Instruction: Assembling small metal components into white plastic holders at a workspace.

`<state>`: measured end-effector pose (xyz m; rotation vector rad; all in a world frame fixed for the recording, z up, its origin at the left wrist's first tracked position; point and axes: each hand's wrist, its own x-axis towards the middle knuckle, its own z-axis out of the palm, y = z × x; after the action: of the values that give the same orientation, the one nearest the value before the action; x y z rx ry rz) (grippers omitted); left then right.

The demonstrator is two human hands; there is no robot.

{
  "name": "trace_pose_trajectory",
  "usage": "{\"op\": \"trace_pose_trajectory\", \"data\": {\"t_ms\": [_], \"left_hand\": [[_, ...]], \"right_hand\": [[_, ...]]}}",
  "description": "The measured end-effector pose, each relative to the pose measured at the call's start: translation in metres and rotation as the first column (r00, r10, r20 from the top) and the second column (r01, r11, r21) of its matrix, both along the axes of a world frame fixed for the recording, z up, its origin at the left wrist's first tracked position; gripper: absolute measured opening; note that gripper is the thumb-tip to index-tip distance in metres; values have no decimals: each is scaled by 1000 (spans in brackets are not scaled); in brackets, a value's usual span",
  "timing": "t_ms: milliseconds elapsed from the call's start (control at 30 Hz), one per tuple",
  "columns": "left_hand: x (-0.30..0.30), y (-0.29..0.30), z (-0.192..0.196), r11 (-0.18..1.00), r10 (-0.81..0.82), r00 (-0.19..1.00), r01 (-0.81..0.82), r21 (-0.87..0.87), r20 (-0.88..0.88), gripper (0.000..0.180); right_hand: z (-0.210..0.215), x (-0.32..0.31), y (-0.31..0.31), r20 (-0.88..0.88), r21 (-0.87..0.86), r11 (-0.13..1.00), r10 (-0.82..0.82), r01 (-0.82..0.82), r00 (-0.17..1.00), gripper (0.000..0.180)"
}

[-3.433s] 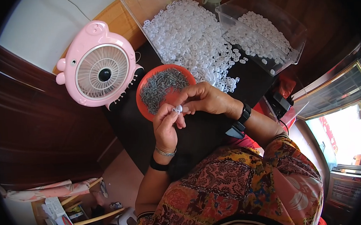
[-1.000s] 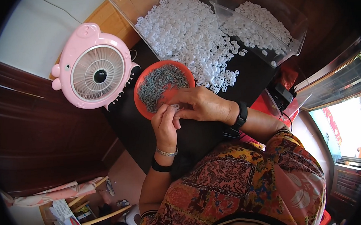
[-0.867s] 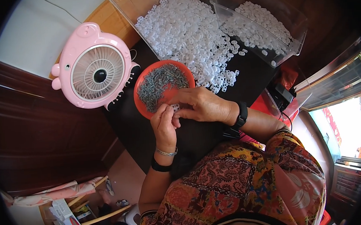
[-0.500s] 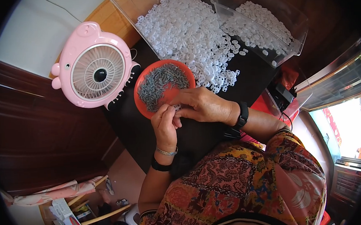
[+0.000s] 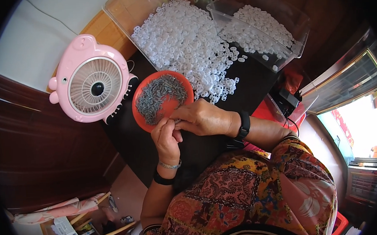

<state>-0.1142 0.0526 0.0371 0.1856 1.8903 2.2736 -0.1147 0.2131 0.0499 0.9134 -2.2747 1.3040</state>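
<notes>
My left hand (image 5: 165, 141) and my right hand (image 5: 208, 118) meet at the near rim of a red bowl (image 5: 188, 82), fingers pinched together. A small white plastic piece showed between them half a second ago; now the fingertips mostly cover it. What my right fingertips pinch is too small to make out. The bowl holds many thin grey metal pins (image 5: 152, 96), like small screws or nails, with its red bottom bare near my hands. Just beyond lies a heap of white oval plastic pieces (image 5: 183, 39) with holes, spilling onto the dark table (image 5: 256, 86).
A pink animal-shaped fan (image 5: 94, 84) stands left of the bowl. A clear bin (image 5: 118, 13) lies behind the big heap; another clear bin (image 5: 296, 27) with white pieces stands at the far right. Right of the table is a black device (image 5: 288, 98) with cables.
The whole view has shifted, so the scene sits slightly further left and lower. My hands stay together at the bowl's rim; the white piece between them is now mostly covered by fingers.
</notes>
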Motion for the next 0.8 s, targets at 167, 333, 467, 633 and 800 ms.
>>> {"op": "trace_pose_trajectory", "data": {"t_ms": [167, 333, 467, 633, 800], "left_hand": [[6, 3, 2, 999, 46, 999, -46, -25, -20, 27], [12, 6, 3, 999, 36, 998, -35, 14, -57, 27], [14, 7, 2, 1000, 11, 987, -10, 3, -163, 27], [12, 3, 5, 997, -50, 967, 33, -72, -250, 29], [10, 4, 6, 996, -81, 955, 68, -55, -286, 22]], "right_hand": [[0, 9, -1, 29, 52, 998, -46, 44, 999, 18], [8, 15, 3, 59, -9, 999, -36, 37, 998, 21], [40, 9, 33, -155, 50, 973, -217, 227, 964, 25], [106, -26, 131, -561, -72, 439, -760, 896, 327, 32], [107, -17, 156, -736, -15, 334, -642, 943, 216, 30]]}}
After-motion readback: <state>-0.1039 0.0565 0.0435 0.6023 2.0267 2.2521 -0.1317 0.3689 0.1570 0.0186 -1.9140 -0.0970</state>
